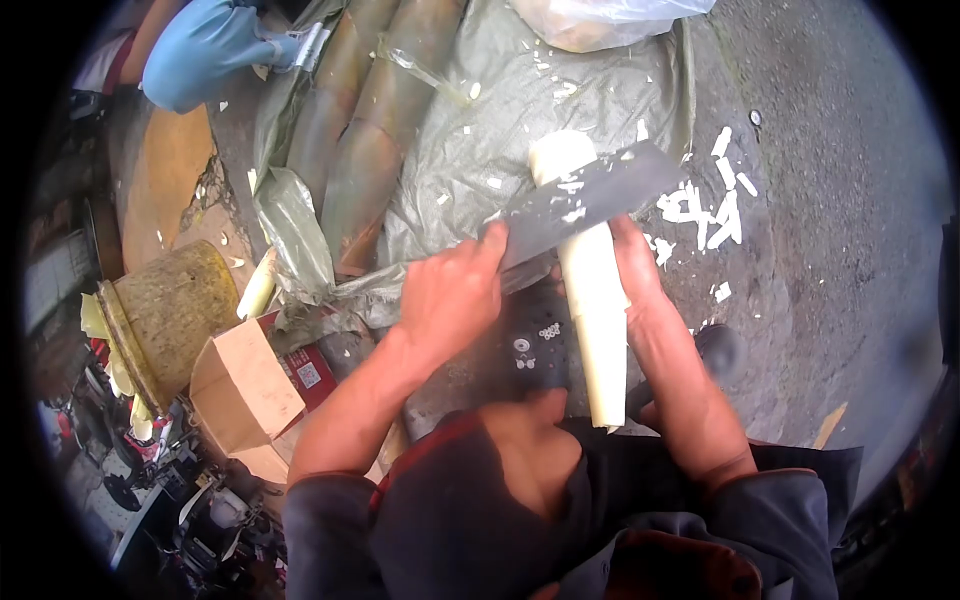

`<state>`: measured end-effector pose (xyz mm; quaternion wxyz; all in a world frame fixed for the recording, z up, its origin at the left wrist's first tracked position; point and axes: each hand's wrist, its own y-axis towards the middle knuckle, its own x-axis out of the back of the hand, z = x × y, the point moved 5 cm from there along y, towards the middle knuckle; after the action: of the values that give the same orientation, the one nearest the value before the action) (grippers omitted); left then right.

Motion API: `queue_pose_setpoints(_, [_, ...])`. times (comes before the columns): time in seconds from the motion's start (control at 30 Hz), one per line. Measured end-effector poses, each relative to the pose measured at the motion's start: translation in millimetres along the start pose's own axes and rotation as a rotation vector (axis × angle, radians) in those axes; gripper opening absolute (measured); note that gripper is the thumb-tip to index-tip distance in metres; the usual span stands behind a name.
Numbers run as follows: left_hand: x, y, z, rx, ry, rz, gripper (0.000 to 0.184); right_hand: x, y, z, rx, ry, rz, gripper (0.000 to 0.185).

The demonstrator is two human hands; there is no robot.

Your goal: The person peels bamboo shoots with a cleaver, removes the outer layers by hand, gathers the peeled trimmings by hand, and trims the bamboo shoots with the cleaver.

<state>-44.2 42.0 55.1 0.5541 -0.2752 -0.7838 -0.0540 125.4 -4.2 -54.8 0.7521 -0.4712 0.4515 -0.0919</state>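
Observation:
My left hand (455, 285) is closed at the near left end of a broad, dark cleaver blade (630, 190); the handle is hidden in the grip. White scraps cling to the blade, which lies slantwise across a long, pale peeled bamboo shoot (595, 320). The shoot's thick end shows beyond the blade, and its narrower end points towards my body. On the shoot's right side, my right hand (635, 260) is closed around it, with fingers partly hidden behind the blade and shoot.
Two thick brown-green stalks (370, 150) lie on a grey tarp (450, 200). White scraps (720, 205) litter the ground at right. A dirty yellow bucket (185, 310) lies tipped beside an open cardboard box (245, 390). A plastic bag (610, 20) and a blue bag-like object (205, 55) are farther off.

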Motion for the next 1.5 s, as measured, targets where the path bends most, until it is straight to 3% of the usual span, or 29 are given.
queue_pose_setpoints(0.3, [-53.0, 56.6, 37.0, 0.086, -0.023, -0.040, 0.042, -14.4, -16.4, -2.4, -0.100, -0.059, -0.074, 0.061])
queue_pose_setpoints(0.43, [-8.6, 27.1, 5.1, 0.014, -0.045, 0.044, 0.044, -6.8, -10.8, 2.8, -0.090, 0.001, -0.018, 0.061])
queue_pose_setpoints(0.53, [25.3, -1.7, -14.8, -0.008, -0.050, 0.135, 0.045, -6.4, -7.6, 1.1, -0.021, 0.256, -0.109, 0.059])
queue_pose_setpoints(0.6, [31.9, -9.0, -16.4, -0.004, -0.047, 0.139, 0.045, -7.1, -8.4, 0.9, -0.051, 0.184, -0.088, 0.058])
queue_pose_setpoints(0.67, [15.8, -1.7, -0.7, 0.050, -0.015, 0.119, 0.042, -12.7, -13.9, 2.2, -0.099, 0.046, 0.047, 0.058])
queue_pose_setpoints(0.77, [-18.0, 33.4, 28.0, 0.103, -0.020, 0.058, 0.037, -15.9, -13.5, -1.0, -0.127, 0.015, -0.030, 0.062])
queue_pose_setpoints(0.87, [-51.6, 71.9, 51.8, 0.155, 0.041, 0.136, 0.035, -15.0, -14.4, -1.1, -0.118, 0.023, -0.022, 0.062])
queue_pose_setpoints(1.03, [-1.7, 28.2, 8.0, 0.013, -0.099, 0.040, 0.041, -12.6, -9.6, 5.0, -0.115, 0.135, 0.130, 0.060])
queue_pose_setpoints(1.13, [34.4, -8.4, -16.7, 0.007, -0.130, 0.134, 0.044, -12.2, -11.8, 4.1, -0.012, 0.297, -0.043, 0.058])
queue_pose_setpoints(1.27, [10.5, -3.1, 2.5, 0.068, -0.064, 0.114, 0.044, -12.8, -10.5, -1.2, -0.084, 0.115, 0.118, 0.057])
queue_pose_setpoints(1.33, [-20.0, 30.1, 15.9, 0.048, -0.091, -0.001, 0.043, -17.3, -9.8, 3.6, -0.080, 0.094, 0.066, 0.059])
queue_pose_setpoints(1.5, [-55.6, 80.2, 31.8, 0.137, -0.027, 0.058, 0.043, -18.2, -14.4, 3.4, -0.075, 0.117, 0.035, 0.063])
